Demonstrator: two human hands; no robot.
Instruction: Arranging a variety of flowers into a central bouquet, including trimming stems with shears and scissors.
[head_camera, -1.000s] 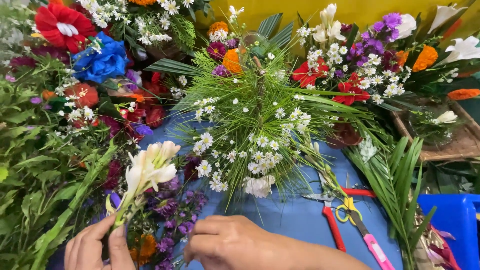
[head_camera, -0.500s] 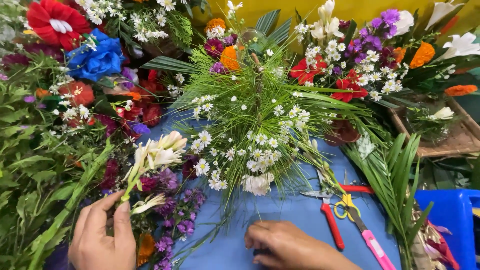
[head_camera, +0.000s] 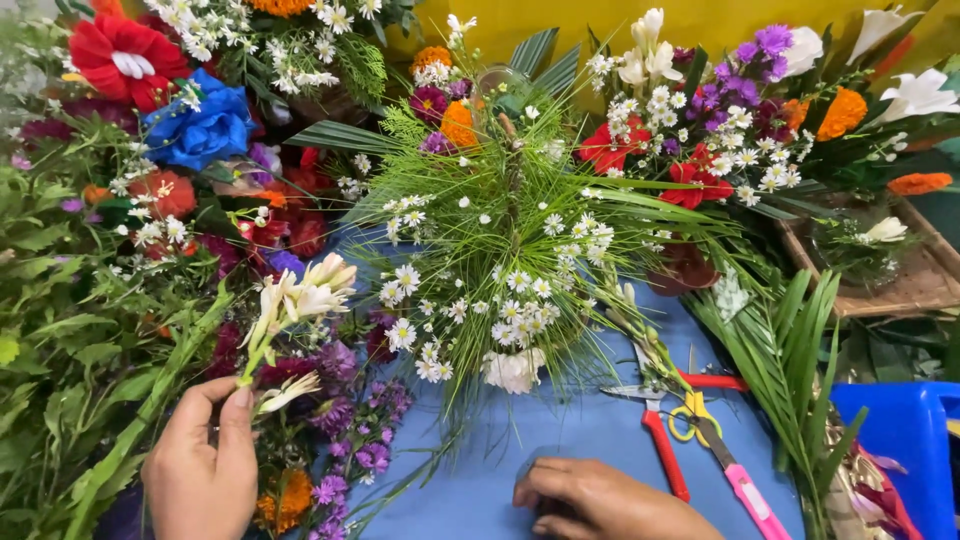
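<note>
My left hand (head_camera: 200, 460) pinches the green stem of a spray of cream-white flowers (head_camera: 300, 300) at the lower left, among purple and dark red blooms. My right hand (head_camera: 600, 500) rests low on the blue table (head_camera: 560, 430), fingers curled, nothing visible in it. Just above it lies a bunch of small white daisies and thin green needles (head_camera: 500, 290). Red-handled shears (head_camera: 655, 420) and yellow-and-pink scissors (head_camera: 715, 445) lie right of my right hand.
Green foliage (head_camera: 70, 330) fills the left side. A red flower (head_camera: 115, 55) and a blue rose (head_camera: 195, 125) sit at top left. Palm leaves (head_camera: 790, 360), a woven tray (head_camera: 900, 280) and a blue plastic tub (head_camera: 900, 440) stand at right.
My right hand has drawn back to the right and down, off the middle of the table. My left hand has taken hold of the cream flower stem and holds it more upright.
</note>
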